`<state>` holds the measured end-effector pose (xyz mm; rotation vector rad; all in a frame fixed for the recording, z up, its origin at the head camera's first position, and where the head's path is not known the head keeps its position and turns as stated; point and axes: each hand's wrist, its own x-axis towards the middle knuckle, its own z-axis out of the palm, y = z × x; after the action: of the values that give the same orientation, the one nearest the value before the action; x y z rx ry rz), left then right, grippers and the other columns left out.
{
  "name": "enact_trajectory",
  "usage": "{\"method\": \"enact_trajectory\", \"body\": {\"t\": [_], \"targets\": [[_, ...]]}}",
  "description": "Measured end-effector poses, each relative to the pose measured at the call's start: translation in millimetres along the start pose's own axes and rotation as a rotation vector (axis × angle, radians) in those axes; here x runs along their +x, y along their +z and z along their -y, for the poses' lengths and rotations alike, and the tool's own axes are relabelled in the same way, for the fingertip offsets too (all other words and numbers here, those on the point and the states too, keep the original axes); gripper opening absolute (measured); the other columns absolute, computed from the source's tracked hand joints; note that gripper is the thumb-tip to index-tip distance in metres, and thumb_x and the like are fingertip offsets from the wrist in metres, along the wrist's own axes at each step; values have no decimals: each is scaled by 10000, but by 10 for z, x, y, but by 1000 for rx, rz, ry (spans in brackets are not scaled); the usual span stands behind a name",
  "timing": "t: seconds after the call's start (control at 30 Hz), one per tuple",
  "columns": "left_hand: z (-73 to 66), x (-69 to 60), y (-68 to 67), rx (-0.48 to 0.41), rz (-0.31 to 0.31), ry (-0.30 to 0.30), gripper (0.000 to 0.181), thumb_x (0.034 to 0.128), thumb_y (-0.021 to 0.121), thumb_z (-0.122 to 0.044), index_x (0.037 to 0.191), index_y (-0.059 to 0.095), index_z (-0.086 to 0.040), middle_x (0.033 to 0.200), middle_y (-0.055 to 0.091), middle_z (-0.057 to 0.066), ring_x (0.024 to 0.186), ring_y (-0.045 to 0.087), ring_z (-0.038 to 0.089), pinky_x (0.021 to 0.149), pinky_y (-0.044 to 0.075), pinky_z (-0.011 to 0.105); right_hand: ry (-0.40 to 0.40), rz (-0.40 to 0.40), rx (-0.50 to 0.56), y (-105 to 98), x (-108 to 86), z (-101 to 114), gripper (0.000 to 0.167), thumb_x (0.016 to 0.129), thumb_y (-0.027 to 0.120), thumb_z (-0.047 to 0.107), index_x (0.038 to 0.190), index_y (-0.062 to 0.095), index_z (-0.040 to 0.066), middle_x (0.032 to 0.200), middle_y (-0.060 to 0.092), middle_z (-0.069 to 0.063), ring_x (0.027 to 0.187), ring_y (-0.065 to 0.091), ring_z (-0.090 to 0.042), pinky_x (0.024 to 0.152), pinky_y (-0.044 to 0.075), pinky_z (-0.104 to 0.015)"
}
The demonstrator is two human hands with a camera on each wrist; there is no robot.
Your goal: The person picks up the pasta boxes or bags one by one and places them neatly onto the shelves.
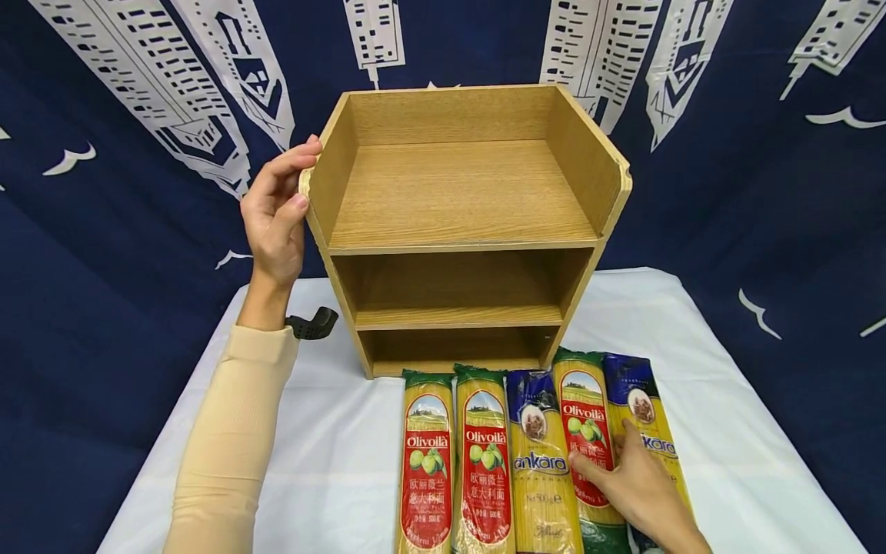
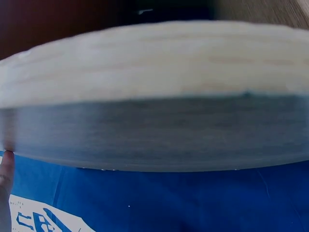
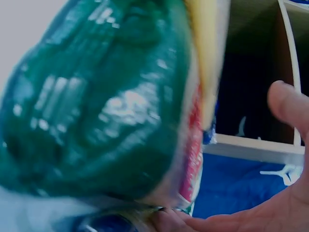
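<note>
A wooden shelf unit (image 1: 453, 196) stands at the table's back. My left hand (image 1: 277, 208) holds its upper left side panel, thumb at the front edge and fingers along the outside; in the left wrist view one finger touches the panel's outer face (image 2: 159, 135). My right hand (image 1: 647, 488) spreads over the rightmost Olivoilà spaghetti pack (image 1: 584, 400). Its fingers reach between that pack and the blue-and-yellow Ankara pasta pack (image 1: 633, 377) on the right. In the right wrist view the raised thumb (image 3: 287, 104) looks apart from the pack's green end (image 3: 106, 106).
Two more Olivoilà packs (image 1: 427, 462) (image 1: 484, 469) and another Ankara pack (image 1: 543, 492) lie in the same row, before the shelf's foot. A white cloth (image 1: 332, 462) covers the table. Behind hangs a dark blue curtain (image 1: 471, 46) with white building prints.
</note>
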<state>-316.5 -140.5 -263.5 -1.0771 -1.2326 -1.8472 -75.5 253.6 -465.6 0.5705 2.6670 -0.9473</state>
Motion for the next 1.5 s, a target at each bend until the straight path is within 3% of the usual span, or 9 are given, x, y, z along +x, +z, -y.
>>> {"method": "enact_trajectory", "body": {"t": [0.2,0.43,0.67,0.8,0.9,1.0,1.17,1.4,1.5], "targets": [[-24,13,-7,-6,-10,21,427,755,456,-26,1098,668,114,1207,678,212,1302,550,393,1168,326,510,-22,-26,-14,98,77,52,1103,795,837,456,1428,224,-208,1077,553,-355,852,618,-349,696,564,-477],[-34,49,-8,-8,-1,28,425,755,452,-19,1100,664,112,1220,671,217,1309,542,394,1172,317,512,8,-25,-24,81,140,92,962,783,866,325,1345,301,-213,961,576,-279,804,588,-336,705,532,-474],[-28,46,-55,5,1,23,432,756,453,-22,1111,668,96,1238,667,213,1323,534,379,1171,322,505,49,4,110,105,198,15,849,748,886,321,1238,402,-174,914,599,-241,744,621,-288,612,554,-400],[0,28,-60,0,16,32,423,757,456,-12,1107,660,109,1237,660,227,1321,533,391,1171,320,513,57,30,251,97,228,-90,847,747,896,256,1268,411,-202,934,627,-232,742,662,-259,626,587,-403],[30,26,-43,-24,22,44,406,754,455,6,1090,654,118,1220,659,239,1313,535,408,1169,317,525,64,90,417,99,237,-152,859,766,879,129,1339,338,-213,996,636,-254,786,689,-269,682,604,-430],[58,14,-23,-38,27,43,395,753,453,9,1077,654,109,1211,660,239,1316,529,422,1169,318,528,66,141,496,112,233,-209,866,784,858,78,1373,294,-215,1035,653,-248,814,702,-283,714,609,-450],[75,-4,-5,-35,39,25,392,763,456,0,1089,657,86,1227,658,227,1333,515,418,1170,320,521,56,166,495,121,217,-258,817,803,839,64,1366,313,-209,1041,672,-228,839,709,-301,734,611,-459],[76,3,-11,-28,54,30,392,768,464,8,1099,661,80,1237,662,210,1332,524,390,1174,312,520,11,140,433,90,222,-262,792,794,838,50,1349,332,-203,1030,676,-213,862,695,-286,772,596,-456],[65,9,-20,-27,57,26,391,771,464,13,1102,663,74,1242,662,205,1333,525,383,1174,314,515,-2,158,465,77,228,-277,800,809,804,-3,1377,285,-222,1077,656,-245,901,690,-305,789,595,-468]]}}
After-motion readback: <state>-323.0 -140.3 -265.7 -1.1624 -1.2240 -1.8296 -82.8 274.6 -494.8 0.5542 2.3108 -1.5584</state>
